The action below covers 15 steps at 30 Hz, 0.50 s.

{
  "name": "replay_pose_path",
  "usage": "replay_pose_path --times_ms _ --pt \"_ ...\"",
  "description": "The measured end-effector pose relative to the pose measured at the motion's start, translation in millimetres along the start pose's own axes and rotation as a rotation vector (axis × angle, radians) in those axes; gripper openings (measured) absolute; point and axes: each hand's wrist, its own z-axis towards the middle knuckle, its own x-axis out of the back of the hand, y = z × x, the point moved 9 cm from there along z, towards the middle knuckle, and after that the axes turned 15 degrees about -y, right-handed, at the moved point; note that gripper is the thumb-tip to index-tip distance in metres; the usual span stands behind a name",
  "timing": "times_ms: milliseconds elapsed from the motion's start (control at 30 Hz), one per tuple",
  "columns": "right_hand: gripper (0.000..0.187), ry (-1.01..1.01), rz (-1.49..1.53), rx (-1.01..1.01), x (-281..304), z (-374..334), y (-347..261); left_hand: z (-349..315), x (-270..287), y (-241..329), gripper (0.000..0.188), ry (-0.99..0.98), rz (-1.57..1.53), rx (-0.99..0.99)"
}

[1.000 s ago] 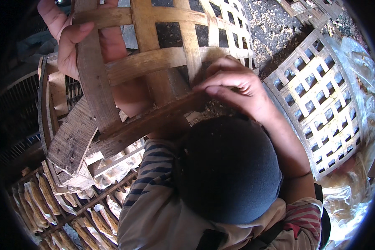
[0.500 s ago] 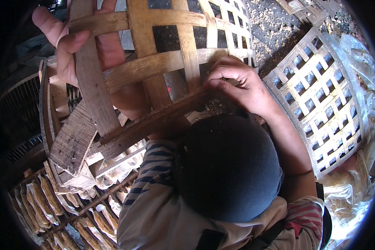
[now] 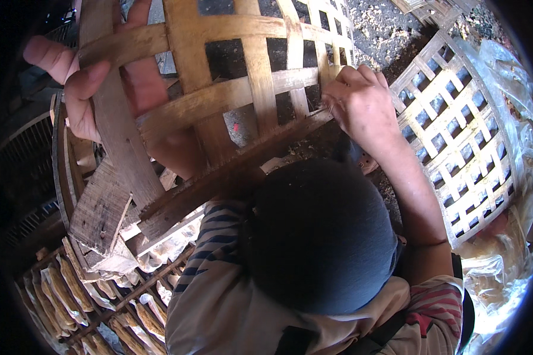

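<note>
The left hand reaches behind the lattice and hooks its fingers around the left slat, while the right hand is closed on its lower rim, in front of the dark cap and left of another woven panel.

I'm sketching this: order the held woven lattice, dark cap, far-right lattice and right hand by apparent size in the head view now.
Held woven lattice
Dark cap and far-right lattice: too alike to rank
Right hand
</note>
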Motion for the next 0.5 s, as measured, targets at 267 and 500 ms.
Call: replay_pose_path --times_ms 267,500 --pt "0.037 0.021 0.836 0.316 -29 -14 -6 8 2 -22 0.057 -0.019 -0.082 -0.016" --pt "0.026 0.054 1.017 0.172 -34 -10 30 9 -2 -11 0.05 0.004 -0.096 0.025"
